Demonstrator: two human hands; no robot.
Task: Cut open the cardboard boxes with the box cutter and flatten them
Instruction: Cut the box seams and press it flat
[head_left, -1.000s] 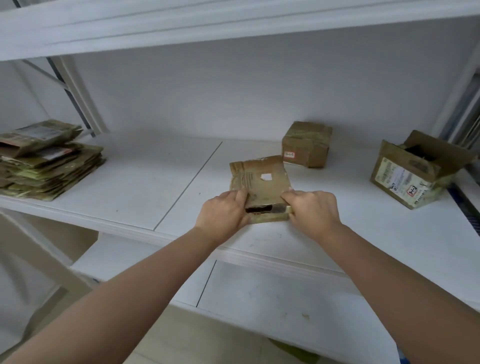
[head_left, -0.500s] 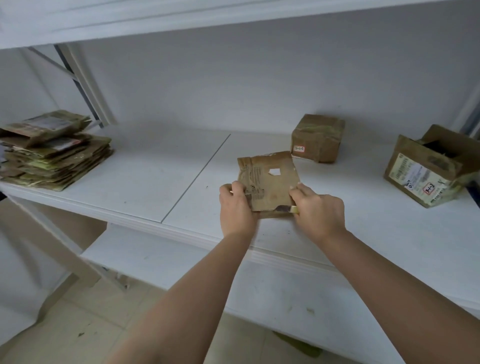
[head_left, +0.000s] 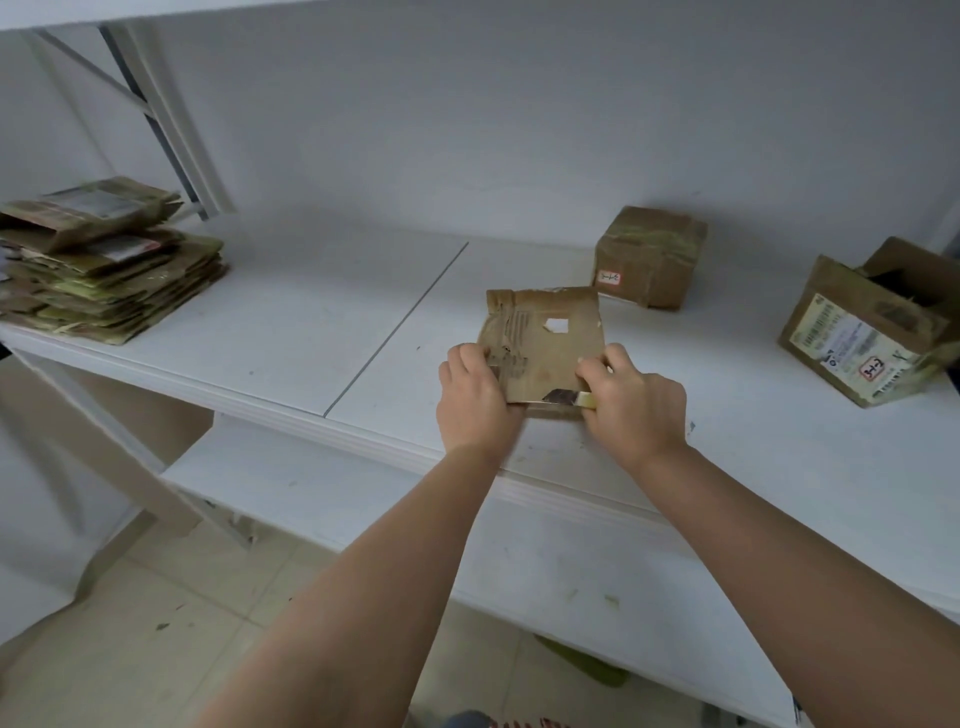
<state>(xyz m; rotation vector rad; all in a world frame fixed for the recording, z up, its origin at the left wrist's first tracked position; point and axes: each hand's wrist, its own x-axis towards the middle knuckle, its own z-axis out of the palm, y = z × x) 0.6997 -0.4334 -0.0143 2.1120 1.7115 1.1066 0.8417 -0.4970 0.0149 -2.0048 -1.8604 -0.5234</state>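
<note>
1. Both forearms reach forward and up from the bottom of the view, converging over the front edge of the upper shelf.
2. The left hand is turned knuckles up, its fingers curled round the left edge of the flattened box, thumb on top.
3. The right hand grips the box's right edge, thumb pressed on its upper face; the same hand holds the box cutter, whose blade and pale handle stick out leftward along the box's near edge.
4. The flattened box sits between the two hands near the shelf's front edge, right of the seam between the panels; whether it lies on the surface or is lifted slightly is hard to tell.
5. A sealed box stands behind it toward the back edge.
6. An opened box leans near the right end.
7. A stack of flattened boxes lies at the left end.
</note>
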